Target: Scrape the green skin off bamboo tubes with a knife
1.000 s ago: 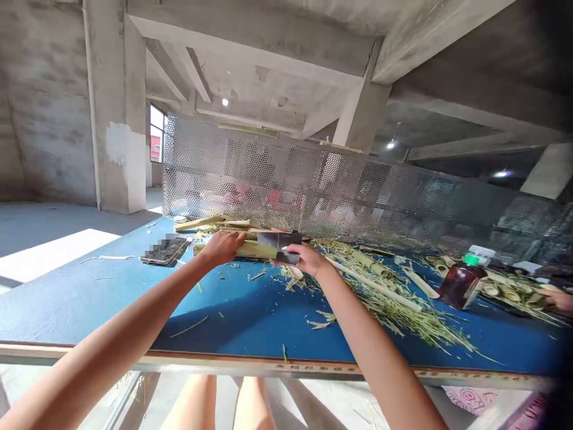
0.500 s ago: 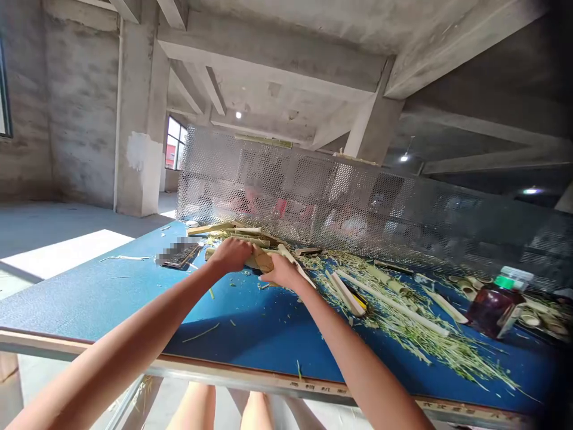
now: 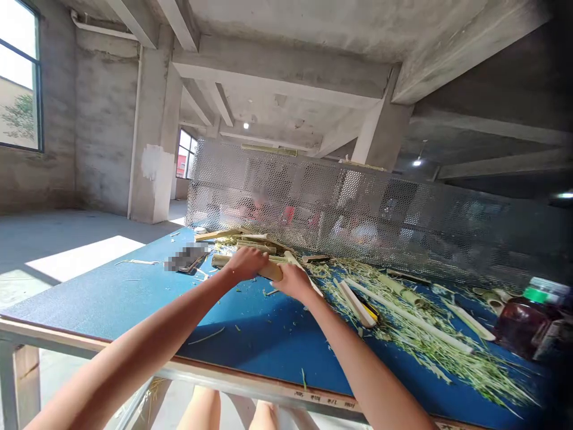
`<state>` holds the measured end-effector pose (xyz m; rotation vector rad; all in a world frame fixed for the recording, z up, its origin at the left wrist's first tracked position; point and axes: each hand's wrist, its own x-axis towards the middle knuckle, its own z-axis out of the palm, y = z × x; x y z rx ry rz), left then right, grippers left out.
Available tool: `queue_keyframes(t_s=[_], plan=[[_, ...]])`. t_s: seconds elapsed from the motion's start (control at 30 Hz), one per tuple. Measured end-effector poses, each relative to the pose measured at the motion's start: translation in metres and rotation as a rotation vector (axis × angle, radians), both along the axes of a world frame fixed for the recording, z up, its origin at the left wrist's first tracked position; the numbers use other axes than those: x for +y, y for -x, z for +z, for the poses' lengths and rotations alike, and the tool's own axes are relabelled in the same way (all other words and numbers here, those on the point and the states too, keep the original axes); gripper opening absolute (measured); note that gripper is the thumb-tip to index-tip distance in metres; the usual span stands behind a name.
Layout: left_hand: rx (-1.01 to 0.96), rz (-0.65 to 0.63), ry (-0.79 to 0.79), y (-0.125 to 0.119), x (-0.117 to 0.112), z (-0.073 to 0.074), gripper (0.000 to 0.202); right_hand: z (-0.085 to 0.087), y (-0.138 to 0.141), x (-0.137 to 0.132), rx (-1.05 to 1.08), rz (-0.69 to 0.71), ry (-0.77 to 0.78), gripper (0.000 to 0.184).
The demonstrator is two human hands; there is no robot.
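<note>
Both my hands are at a piece of bamboo [image 3: 271, 271] just above the blue tabletop. My left hand [image 3: 248, 263] wraps over it from the left, fingers closed. At its right end, my right hand [image 3: 293, 280] is closed round the bamboo, with the thumb on the near side. A bamboo end [image 3: 220, 261] shows left of my left hand; whether it belongs to the same piece I cannot tell. Directly behind my hands lie more split bamboo pieces [image 3: 255, 246]. My palms and some fingertips hide much of the held piece.
Green bamboo shavings [image 3: 430, 328] spread over the right of the blue table [image 3: 134, 298]. A bamboo strip with a yellow-handled tool [image 3: 367, 309] lies there. A dark bottle with a green cap [image 3: 523, 319] stands far right. A perforated metal screen [image 3: 304, 197] runs along the back.
The view has shifted, so the table appears lower. The held bamboo has turned in my hands: a broad flat tan face showed before, now a rounder, narrower side. Both hands keep hold of it.
</note>
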<state>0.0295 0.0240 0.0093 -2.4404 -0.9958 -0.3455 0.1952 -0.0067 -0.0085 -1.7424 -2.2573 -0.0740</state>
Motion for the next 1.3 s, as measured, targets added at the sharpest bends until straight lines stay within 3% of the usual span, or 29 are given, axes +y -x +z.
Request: queue_keyframes(t_s=[0.07, 0.13, 0.2, 0.33, 0.4, 0.53, 0.67, 0.73, 0.8, 0.9, 0.97, 1.07, 1.13, 1.23, 1.3], plan=[[0.004, 0.08, 0.119, -0.006, 0.001, -0.007, 0.026, -0.001, -0.003, -0.001, -0.169, -0.108, -0.232, 0.02], [0.023, 0.077, 0.183, -0.004, 0.002, -0.012, 0.023, -0.003, -0.003, -0.001, -0.267, -0.083, -0.31, 0.025], [0.021, 0.056, 0.126, 0.004, 0.003, -0.015, 0.022, -0.006, -0.001, -0.001, -0.245, -0.08, -0.278, 0.026], [0.042, -0.089, -0.188, 0.021, 0.009, -0.015, 0.022, -0.01, 0.007, 0.004, -0.087, -0.081, -0.035, 0.02], [0.065, -0.099, -0.213, 0.021, 0.012, -0.013, 0.022, -0.011, 0.007, 0.006, -0.065, -0.074, -0.008, 0.019], [0.031, 0.027, -0.068, 0.007, 0.011, -0.008, 0.029, -0.006, -0.002, 0.006, -0.169, -0.18, -0.212, 0.023], [0.03, 0.111, 0.157, -0.001, 0.005, -0.002, 0.025, -0.001, -0.009, 0.003, -0.232, -0.152, -0.292, 0.031], [0.036, 0.131, 0.201, 0.003, 0.004, -0.001, 0.025, -0.001, -0.008, 0.003, -0.225, -0.134, -0.276, 0.032], [0.025, 0.115, 0.119, 0.011, 0.003, -0.002, 0.026, -0.003, -0.004, 0.004, -0.215, -0.122, -0.245, 0.026], [0.02, -0.029, -0.138, 0.019, 0.004, -0.004, 0.023, -0.007, -0.002, 0.005, -0.068, 0.031, 0.046, 0.021], [0.028, -0.079, -0.214, 0.017, 0.005, -0.005, 0.022, -0.008, -0.004, 0.005, 0.027, 0.064, 0.171, 0.023], [0.031, 0.024, -0.107, 0.008, 0.004, -0.003, 0.026, -0.007, -0.008, 0.001, -0.072, -0.159, -0.06, 0.019], [0.035, 0.089, 0.055, 0.004, 0.003, -0.001, 0.028, -0.005, -0.007, -0.002, -0.194, -0.253, -0.196, 0.021], [0.073, 0.13, 0.313, 0.008, 0.003, 0.002, 0.023, 0.001, 0.001, -0.006, -0.309, -0.208, -0.286, 0.025], [0.069, 0.145, 0.335, 0.016, 0.003, 0.002, 0.024, 0.003, 0.007, -0.007, -0.343, -0.176, -0.353, 0.026]])
